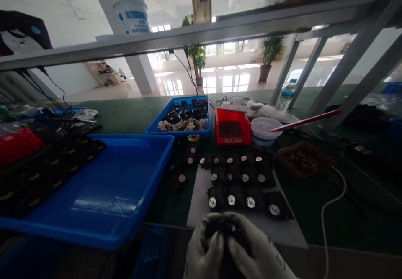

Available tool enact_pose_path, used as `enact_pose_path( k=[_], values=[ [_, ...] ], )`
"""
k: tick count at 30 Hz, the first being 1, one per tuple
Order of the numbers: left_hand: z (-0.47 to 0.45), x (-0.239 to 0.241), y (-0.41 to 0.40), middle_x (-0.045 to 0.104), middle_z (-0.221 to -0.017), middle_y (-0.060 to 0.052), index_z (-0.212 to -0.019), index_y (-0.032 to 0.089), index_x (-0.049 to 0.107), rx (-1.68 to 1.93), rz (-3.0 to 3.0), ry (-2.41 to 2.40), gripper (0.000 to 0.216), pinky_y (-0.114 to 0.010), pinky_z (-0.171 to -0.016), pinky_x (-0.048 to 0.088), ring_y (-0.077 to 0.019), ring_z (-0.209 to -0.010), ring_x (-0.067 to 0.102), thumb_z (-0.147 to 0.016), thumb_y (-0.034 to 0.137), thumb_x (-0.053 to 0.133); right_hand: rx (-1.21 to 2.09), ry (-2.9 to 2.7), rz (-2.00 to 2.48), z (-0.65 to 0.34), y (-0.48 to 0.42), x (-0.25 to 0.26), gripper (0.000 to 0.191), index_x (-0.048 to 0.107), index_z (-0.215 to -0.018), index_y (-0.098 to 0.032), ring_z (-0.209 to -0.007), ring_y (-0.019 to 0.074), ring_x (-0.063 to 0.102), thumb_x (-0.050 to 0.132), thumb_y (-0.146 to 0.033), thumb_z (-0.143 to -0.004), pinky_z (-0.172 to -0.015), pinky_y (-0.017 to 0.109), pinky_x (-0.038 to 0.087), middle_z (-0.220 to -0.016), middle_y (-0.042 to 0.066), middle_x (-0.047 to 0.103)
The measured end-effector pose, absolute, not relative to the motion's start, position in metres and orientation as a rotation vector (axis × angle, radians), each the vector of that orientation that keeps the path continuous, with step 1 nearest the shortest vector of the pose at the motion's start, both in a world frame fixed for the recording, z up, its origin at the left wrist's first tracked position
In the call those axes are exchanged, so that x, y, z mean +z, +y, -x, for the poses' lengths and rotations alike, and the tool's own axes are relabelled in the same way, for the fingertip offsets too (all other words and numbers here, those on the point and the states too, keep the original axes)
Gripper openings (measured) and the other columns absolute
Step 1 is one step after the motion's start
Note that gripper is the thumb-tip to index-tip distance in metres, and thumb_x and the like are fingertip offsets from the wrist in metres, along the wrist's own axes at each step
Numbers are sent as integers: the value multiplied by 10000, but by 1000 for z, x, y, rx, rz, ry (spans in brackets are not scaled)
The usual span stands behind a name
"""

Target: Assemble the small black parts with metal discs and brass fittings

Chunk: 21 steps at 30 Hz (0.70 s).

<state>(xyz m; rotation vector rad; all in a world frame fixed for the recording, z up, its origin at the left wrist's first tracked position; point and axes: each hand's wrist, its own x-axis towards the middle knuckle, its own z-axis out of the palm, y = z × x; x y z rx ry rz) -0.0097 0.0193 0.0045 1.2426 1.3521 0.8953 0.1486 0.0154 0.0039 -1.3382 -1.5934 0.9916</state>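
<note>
Both my hands wear pale gloves and come together low in the middle of the view. My left hand (201,247) and my right hand (253,245) are closed round one small black part (226,228), thumbs pressed against it; its details are dark and mostly covered by the fingers. Just beyond them, a white sheet (198,201) carries rows of black housings with round silver discs, such as the black housing (278,207) at the near right. A few more, including the black housing (181,179), sit left of the sheet on the green table.
A large blue tray (125,174) holds black parts on its left. Behind are a smaller blue tray (153,125), a red bin (233,140) of small pieces and a white tub (262,133) with a red stick (307,120). A brown box (282,166) of small rings stands right. A metal shelf beam (157,42) crosses above.
</note>
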Motion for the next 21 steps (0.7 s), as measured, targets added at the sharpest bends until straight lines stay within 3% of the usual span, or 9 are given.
enact_pose_path(
  k=[3,7,13,21],
  values=[
    [6,8,19,746,-1220,-92,-1287,195,652,866,-1109,1319,380,-361,-993,561,-304,-1202,676,-919,285,627,1306,-1398,1378,-153,20,10,346,695,-1226,-215,-1145,255,731,550,-219,-913,-1021,404,590,-1191,86,773],
    [2,13,19,728,-1223,-99,-1274,191,649,887,-1203,1352,431,-398,-1035,542,-320,-1232,649,-853,281,657,1444,-1217,1375,-156,21,17,298,694,-1163,-205,-1085,266,731,577,-246,-893,-985,419,586,-1130,76,779],
    [-4,2,17,719,-1197,-101,-1240,210,669,1028,-1474,1339,376,-452,-1006,564,-300,-1161,684,-896,292,542,1336,-1222,1400,-152,18,10,269,723,-1125,-205,-1079,273,712,615,-346,-923,-926,357,584,-1105,83,770],
    [-8,-15,13,719,-1120,-65,-1227,251,657,1242,-1724,1296,361,-396,-883,603,-259,-1031,729,-891,230,525,1311,-1283,1328,-158,14,4,294,726,-1152,-213,-1073,289,712,643,-402,-943,-964,390,571,-1140,100,761]
  ],
)
